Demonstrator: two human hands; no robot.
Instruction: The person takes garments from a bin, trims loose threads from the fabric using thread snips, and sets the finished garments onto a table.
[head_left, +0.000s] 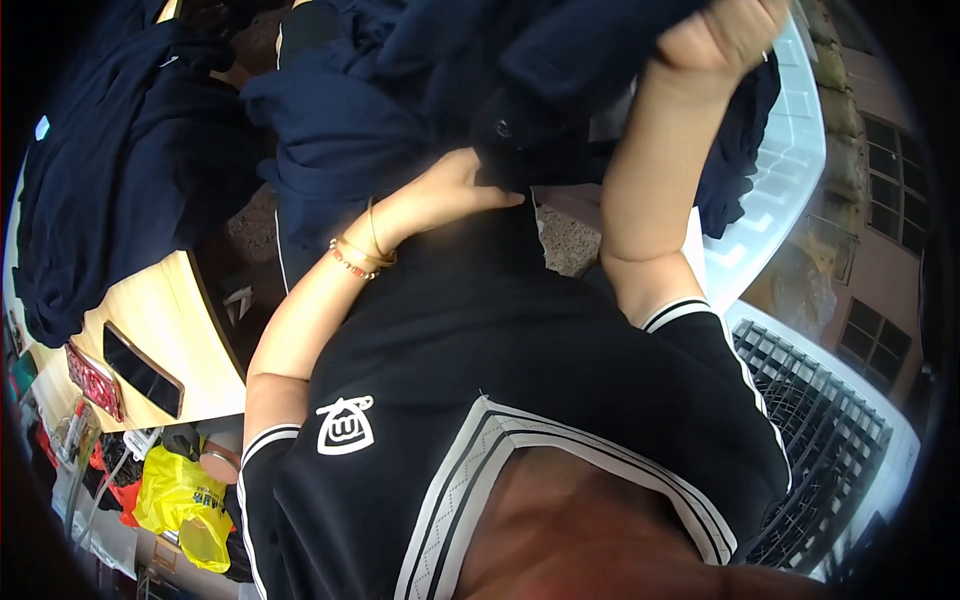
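A dark navy garment (590, 50) with a small round button hangs over my lap. My right hand (725, 38) is raised at the upper right, slightly blurred, its fingers closed on the garment's edge. Lower and nearer my body, my left hand (450, 195) has the same garment between thumb and fingers. The thumb points right, while the other fingers are hidden by the cloth. Bracelets circle my left wrist. More navy fabric (335, 135) lies bunched across my legs.
To the left, a navy clothing pile (130, 170) covers part of a wooden table (175, 330) holding a phone (143, 368) and a red patterned item (94, 382). A yellow plastic bag (185, 505) sits below. At right are a pale plastic bin (795, 150) with navy cloth and a grey woven seat (810, 430).
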